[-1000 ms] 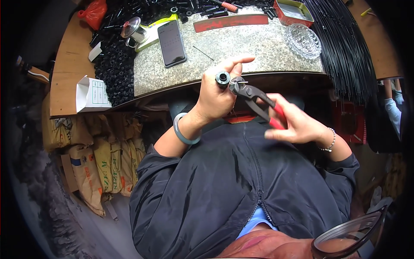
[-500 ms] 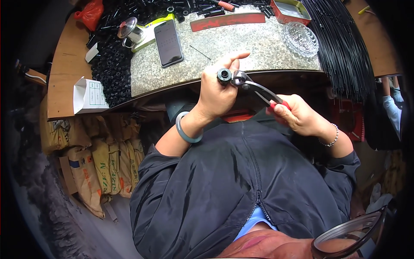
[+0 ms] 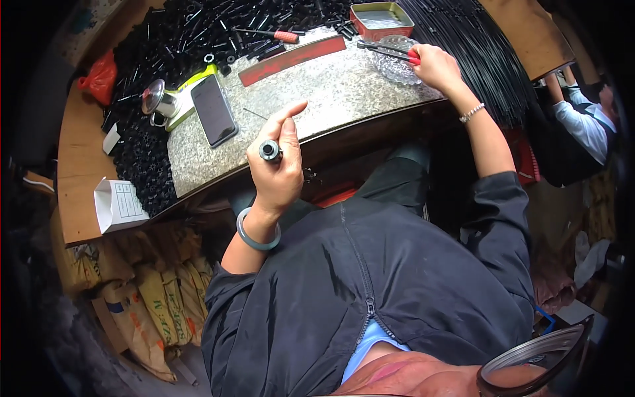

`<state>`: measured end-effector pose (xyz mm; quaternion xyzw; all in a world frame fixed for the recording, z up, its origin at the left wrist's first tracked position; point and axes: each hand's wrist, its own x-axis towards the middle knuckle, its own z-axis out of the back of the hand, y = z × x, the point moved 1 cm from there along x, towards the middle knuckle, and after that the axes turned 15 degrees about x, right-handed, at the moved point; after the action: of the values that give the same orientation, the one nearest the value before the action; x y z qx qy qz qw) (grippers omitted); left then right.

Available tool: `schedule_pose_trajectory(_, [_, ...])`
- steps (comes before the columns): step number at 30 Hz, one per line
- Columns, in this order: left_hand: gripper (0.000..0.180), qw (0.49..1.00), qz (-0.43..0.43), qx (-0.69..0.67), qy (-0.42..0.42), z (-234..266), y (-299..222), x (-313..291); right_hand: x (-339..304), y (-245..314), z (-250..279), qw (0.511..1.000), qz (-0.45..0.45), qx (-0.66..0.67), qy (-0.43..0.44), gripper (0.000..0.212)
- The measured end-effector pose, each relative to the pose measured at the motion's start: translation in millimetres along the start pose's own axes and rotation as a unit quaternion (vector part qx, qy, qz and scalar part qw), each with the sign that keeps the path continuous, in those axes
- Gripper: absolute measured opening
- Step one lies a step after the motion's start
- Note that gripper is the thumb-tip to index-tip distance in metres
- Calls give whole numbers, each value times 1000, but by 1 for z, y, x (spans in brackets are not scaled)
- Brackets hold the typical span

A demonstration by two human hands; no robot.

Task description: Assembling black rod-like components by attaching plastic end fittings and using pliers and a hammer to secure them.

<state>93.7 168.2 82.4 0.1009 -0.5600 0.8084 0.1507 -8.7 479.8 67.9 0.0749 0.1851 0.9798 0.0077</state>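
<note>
My left hand (image 3: 276, 173) is closed around a small black tubular part (image 3: 270, 151), its round, pale-rimmed end facing up; the index finger sticks out. It is held just off the near edge of the stone work slab (image 3: 317, 99). Over at the right, my right hand (image 3: 438, 69) grips red-handled pliers (image 3: 391, 50). Their dark jaws point left, above the clear glass dish (image 3: 399, 74). The jaws look nearly together, and I cannot tell whether anything is between them. A thin dark rod (image 3: 254, 113) lies on the slab near my left hand.
A phone (image 3: 214, 111), a metal lidded cup (image 3: 157, 100) and a white box (image 3: 122, 205) stand left. Black parts (image 3: 178, 49) pile behind a red strip (image 3: 292, 61). Long black rods (image 3: 456, 53) and a red tin (image 3: 382, 32) lie right. Another person (image 3: 582, 126) sits far right.
My right hand has carried the pliers away from the black part, far and right to the glass dish. My left hand keeps the part, now lower in view. The whole view has shifted.
</note>
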Motion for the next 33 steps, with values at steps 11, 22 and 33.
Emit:
schedule_pose_trajectory(11, [21, 999, 39, 24, 1, -3, -7, 0, 22, -5, -12, 996, -46, -42, 59, 20])
schedule_pose_trajectory(22, [26, 1000, 5, -2, 17, -10, -7, 2, 25, 8, -21, 998, -15, -23, 54, 28])
schedule_pose_trajectory(33, [24, 1000, 0, -13, 0, -9, -16, 2, 16, -1, -8, 997, 9, 37, -66, 26])
